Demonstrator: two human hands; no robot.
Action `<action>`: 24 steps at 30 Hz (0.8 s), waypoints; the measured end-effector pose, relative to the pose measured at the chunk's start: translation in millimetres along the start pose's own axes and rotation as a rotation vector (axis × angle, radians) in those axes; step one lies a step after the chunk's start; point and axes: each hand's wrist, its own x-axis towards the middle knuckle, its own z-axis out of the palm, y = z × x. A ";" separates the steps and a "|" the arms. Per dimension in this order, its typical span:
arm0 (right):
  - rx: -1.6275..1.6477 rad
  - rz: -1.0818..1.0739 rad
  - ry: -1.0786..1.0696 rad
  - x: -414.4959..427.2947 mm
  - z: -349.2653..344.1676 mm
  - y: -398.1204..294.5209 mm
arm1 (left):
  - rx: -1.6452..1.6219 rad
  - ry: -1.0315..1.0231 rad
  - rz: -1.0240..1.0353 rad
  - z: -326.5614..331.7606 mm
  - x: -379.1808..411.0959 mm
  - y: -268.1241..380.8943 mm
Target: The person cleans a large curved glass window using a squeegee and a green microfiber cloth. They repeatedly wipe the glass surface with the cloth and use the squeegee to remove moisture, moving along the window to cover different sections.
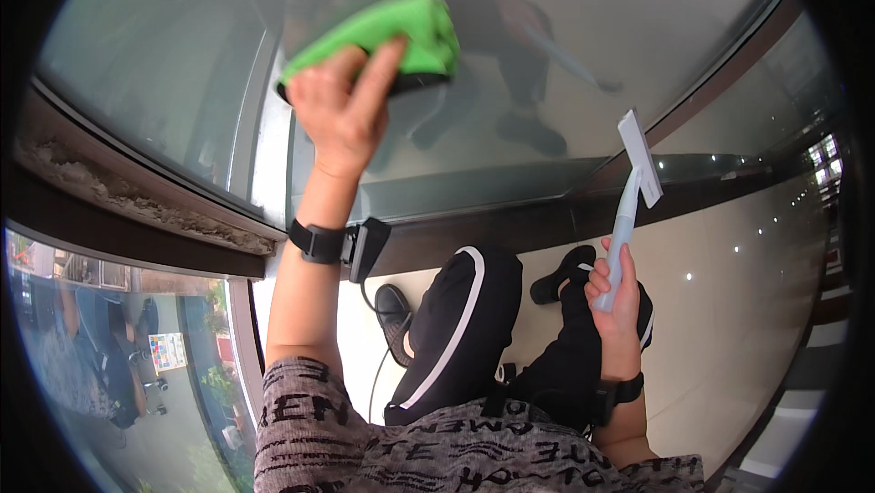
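My left hand (345,100) grips a folded green cloth (383,28) with a black underside. The cloth lies against the large glass pane (478,110) before me, close to a pale vertical frame strip (270,131); its upper edge is blurred. Lower on the right, my right hand (618,295) is wrapped around the light blue handle of a window squeegee (625,219). The squeegee's head points up, in front of the pane's lower right part, and I cannot tell whether it touches anything. A faint reflection of me shows in the glass.
A dark sill (437,240) runs beneath the pane. On the left a ledge (150,206) has crumbling plaster, with another window (137,356) below it. Glossy tiled floor (724,301) spreads to the right. A thin cable (376,383) hangs beside my leg.
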 end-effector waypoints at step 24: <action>0.067 -0.011 -0.040 -7.3 2.7 2.6 | -0.159 -0.182 0.302 50.7 11.6 79.1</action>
